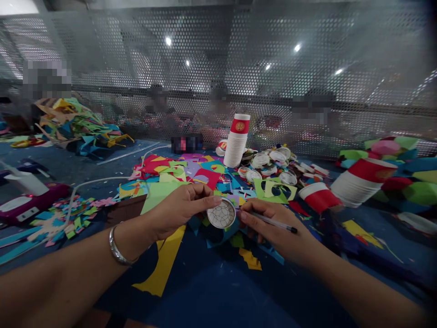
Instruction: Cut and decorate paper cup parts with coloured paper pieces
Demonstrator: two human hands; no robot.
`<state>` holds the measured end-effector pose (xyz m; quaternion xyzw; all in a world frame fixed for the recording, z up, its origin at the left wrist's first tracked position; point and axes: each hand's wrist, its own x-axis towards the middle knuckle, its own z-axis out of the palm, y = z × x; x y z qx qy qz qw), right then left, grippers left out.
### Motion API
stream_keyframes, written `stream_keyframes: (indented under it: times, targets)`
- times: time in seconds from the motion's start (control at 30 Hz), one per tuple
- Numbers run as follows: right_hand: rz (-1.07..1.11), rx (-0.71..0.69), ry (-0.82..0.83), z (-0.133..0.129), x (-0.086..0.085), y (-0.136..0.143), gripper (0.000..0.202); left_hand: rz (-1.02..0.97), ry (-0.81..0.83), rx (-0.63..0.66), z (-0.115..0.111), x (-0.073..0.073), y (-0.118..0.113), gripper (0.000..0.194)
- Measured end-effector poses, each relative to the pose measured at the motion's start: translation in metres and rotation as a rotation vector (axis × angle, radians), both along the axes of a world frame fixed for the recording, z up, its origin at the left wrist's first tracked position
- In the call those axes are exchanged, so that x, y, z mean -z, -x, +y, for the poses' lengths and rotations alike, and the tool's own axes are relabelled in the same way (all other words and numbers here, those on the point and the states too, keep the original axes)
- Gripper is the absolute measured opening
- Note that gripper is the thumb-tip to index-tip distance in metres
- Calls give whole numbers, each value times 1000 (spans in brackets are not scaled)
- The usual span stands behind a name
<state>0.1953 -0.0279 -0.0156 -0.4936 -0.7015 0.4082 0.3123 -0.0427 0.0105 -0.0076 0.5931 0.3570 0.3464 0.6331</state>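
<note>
Between thumb and fingers, my left hand (187, 200) grips the rim of a white paper cup bottom (221, 214) marked with a web of dark lines. My right hand (269, 218) is closed around a clear-barrelled pen (275, 222) with a black end. The pen's tip side points toward the disc's right edge; I cannot tell whether it touches. Under and around both hands lie cut paper scraps, among them a yellow strip (172, 259) and a light green sheet (164, 193).
A stack of paper cups (235, 148) stands behind the hands. Cut cup bottoms (269, 159) pile up beside it. Another cup stack (358, 184) leans at the right. A purple power strip (34, 205) with a white cable is at left. A perforated metal screen (218, 59) rises behind.
</note>
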Motion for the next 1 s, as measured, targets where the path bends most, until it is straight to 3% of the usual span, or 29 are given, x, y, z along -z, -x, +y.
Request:
stream_keyframes:
  times: [0.33,0.5,0.8,1.0]
  targets:
    - [91,62,74,0,-6,-2,33,18,-28,-23,1,-2,2,31]
    - [166,168,45,9,-18,-15,37,-33,-78,-214,6,-2,6,32]
    - [260,530,-69,74,-59,-84,18,-7,-51,-233,9,-1,4,31]
    - [126,717,-45,126,-61,-126,29,13,-72,-221,9,1,4,34]
